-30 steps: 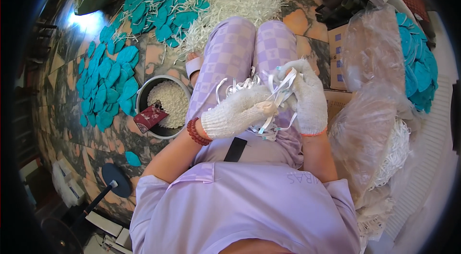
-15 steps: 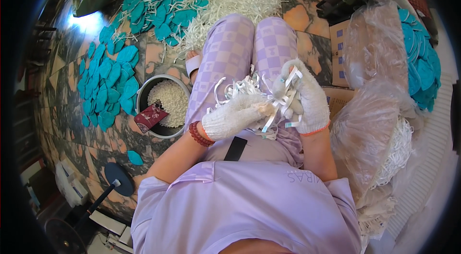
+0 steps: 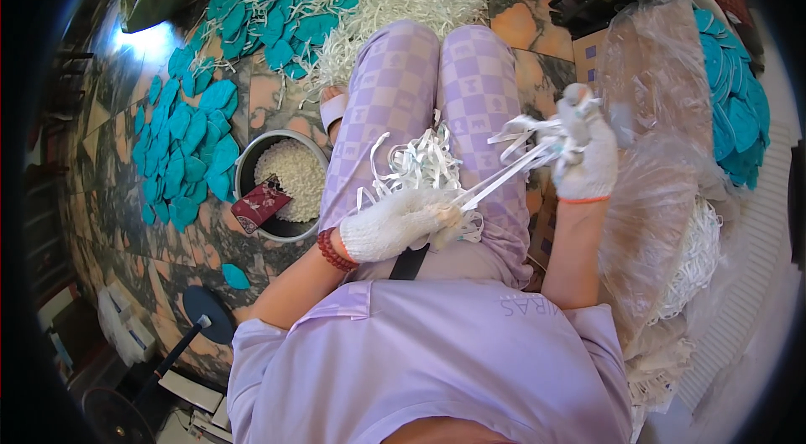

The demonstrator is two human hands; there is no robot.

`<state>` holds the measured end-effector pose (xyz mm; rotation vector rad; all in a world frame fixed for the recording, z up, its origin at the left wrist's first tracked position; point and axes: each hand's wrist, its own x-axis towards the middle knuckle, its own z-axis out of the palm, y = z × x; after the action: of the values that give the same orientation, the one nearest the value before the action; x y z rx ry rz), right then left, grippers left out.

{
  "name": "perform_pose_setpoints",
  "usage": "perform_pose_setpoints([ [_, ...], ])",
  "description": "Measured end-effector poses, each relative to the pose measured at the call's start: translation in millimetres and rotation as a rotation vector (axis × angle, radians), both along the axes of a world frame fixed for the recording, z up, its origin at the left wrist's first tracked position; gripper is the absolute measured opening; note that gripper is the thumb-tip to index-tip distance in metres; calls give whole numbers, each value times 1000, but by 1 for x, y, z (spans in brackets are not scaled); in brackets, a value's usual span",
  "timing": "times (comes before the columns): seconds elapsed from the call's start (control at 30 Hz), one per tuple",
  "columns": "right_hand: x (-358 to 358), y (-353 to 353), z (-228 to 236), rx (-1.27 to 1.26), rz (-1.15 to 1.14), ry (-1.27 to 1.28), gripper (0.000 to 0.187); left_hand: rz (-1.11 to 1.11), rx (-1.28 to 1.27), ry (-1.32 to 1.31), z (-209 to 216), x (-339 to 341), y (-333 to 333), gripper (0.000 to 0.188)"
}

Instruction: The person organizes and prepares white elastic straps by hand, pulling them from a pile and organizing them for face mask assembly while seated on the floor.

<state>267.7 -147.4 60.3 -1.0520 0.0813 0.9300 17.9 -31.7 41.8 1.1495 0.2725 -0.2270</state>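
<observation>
Linking both hands [image 3: 399, 224] [image 3: 585, 154], white strips [image 3: 510, 173] run straight; more litter the lap [image 3: 505, 230].

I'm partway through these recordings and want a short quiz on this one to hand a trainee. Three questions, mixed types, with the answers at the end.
1. Multiple choice: What stretches between the gloved left hand and the gloved right hand?
A) a red cord
B) white strips
C) a teal piece

2. True or false: The round pot stands to the left of the person's legs.

3. Fill in the blank: The dark red beaded bracelet is worn on the person's ____ side.

Key: 1. B; 2. True; 3. left
</observation>
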Motion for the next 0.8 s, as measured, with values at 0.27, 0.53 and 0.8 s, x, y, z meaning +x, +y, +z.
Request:
perform_pose_setpoints([
  [0.27, 102, -46, -23, 249, -175, -63, 22, -62, -6, -29, 0, -35, 2, 36],
  [0.53, 175, -108, -21, 289, -228, -328, 22, -114, -32, 47, -12, -66, 18, 37],
  [0.8, -59, 23, 62, 248, 248, -452, 13, 149, -263, 51, -19, -18, 16, 34],
])
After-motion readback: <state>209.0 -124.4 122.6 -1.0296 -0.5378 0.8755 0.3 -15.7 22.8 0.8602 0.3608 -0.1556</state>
